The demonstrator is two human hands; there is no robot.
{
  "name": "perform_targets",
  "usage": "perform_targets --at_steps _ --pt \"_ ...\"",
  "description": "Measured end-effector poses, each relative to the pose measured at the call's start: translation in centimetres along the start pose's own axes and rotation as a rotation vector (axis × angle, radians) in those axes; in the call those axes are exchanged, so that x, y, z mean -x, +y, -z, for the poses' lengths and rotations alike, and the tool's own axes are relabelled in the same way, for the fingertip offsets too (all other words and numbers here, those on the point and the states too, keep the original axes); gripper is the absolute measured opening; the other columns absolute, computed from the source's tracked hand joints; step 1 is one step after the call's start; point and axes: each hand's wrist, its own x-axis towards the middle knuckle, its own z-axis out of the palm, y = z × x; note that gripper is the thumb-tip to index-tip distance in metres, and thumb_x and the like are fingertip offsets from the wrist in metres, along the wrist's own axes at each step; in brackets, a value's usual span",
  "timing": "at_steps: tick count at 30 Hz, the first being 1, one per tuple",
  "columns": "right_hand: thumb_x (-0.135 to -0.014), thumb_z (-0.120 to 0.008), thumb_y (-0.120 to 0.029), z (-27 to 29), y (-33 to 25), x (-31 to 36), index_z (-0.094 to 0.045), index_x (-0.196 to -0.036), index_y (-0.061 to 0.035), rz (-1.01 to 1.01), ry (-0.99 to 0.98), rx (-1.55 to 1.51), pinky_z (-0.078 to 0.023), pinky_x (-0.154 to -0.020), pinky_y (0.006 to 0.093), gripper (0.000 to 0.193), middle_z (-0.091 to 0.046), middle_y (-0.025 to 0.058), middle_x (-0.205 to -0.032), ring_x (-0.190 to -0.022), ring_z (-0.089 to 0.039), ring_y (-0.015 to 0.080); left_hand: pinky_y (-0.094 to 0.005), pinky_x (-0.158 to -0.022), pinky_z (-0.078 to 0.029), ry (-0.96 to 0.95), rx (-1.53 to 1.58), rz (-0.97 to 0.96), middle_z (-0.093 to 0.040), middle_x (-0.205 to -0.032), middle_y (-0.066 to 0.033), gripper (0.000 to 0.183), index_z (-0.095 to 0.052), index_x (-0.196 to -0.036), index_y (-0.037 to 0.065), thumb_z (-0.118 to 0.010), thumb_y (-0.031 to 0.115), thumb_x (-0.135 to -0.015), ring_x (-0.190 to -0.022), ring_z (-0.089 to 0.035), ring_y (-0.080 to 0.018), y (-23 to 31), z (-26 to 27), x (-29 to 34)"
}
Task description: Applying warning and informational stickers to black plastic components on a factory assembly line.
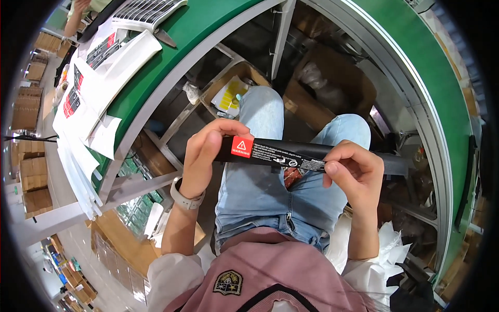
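A long black bar-shaped thing lies across in front of my lap; its exact kind I cannot make out. Along its face runs a narrow warning label, red at the left end and black with small white print toward the right. My left hand is closed around the bar's left end, fingertips beside the red part. At the label's right end, my right hand pinches its edge between thumb and forefinger. Whether the whole label lies flat on the bar I cannot tell.
A green worktable curves around me. On its left part lie label sheets, white backing strips hanging over the edge, and scissors. Under it stand open cardboard boxes. Another person's arm shows at the upper left.
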Motion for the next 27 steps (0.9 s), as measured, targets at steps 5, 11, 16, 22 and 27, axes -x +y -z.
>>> perform_targets --at_steps 5,11,16,22,27 --pt "-0.085 -0.069 0.001 -0.4 0.5 -0.9 -0.066 -0.087 0.005 -0.109 -0.01 0.023 -0.049 -0.059 0.0207 0.005 -0.064 0.006 -0.083 -0.067 -0.063 0.0098 -0.0293 -0.081 -0.045 -0.139 -0.085 -0.142 -0.063 -0.086 -0.0079 0.021 -0.064 -0.089 -0.003 -0.061 0.018 -0.09 -0.086 -0.058 -0.0185 -0.8 1.2 -0.4" --pt "-0.082 -0.073 -0.002 -0.7 0.6 -1.1 -0.068 -0.083 0.0033 -0.215 0.069 0.167 -0.047 -0.053 0.0181 0.008 -0.067 0.0036 -0.072 -0.06 -0.061 0.0063 -0.0298 -0.073 -0.043 -0.042 -0.269 -0.211 -0.053 -0.077 -0.0069 0.016 -0.056 -0.07 -0.001 -0.07 0.0 -0.077 -0.079 -0.053 -0.02 -1.3 0.8 -0.4" --pt "-0.081 -0.072 -0.001 -1.4 0.9 -1.6 -0.068 -0.079 0.0032 -0.242 0.05 0.35 -0.043 -0.048 0.0173 0.007 -0.067 0.0029 -0.064 -0.052 -0.059 0.0038 -0.0292 -0.071 -0.043 0.025 -0.416 -0.192 -0.049 -0.082 -0.0066 0.021 -0.053 -0.067 0.0 -0.072 0.003 -0.075 -0.078 -0.052 -0.0193 -1.6 0.5 -0.1" --pt "-0.079 -0.072 0.0 -1.5 1.0 -2.0 -0.067 -0.076 0.0029 -0.216 0.007 0.461 -0.04 -0.047 0.0176 0.007 -0.065 0.0026 -0.062 -0.05 -0.057 0.0032 -0.0276 -0.068 -0.043 -0.046 -0.466 -0.191 -0.048 -0.086 -0.0079 0.021 -0.051 -0.066 0.0 -0.071 0.001 -0.072 -0.078 -0.053 -0.0185 -1.6 1.1 -0.4" --pt "-0.078 -0.073 -0.001 -1.8 1.3 -2.1 -0.066 -0.074 0.0023 -0.173 0.02 0.507 -0.039 -0.046 0.018 0.008 -0.064 0.0024 -0.062 -0.05 -0.056 0.0037 -0.0265 -0.065 -0.042 -0.064 -0.498 -0.208 -0.048 -0.086 -0.0084 0.021 -0.049 -0.064 0.001 -0.069 -0.004 -0.069 -0.08 -0.054 -0.0182 -1.5 1.1 -0.6"
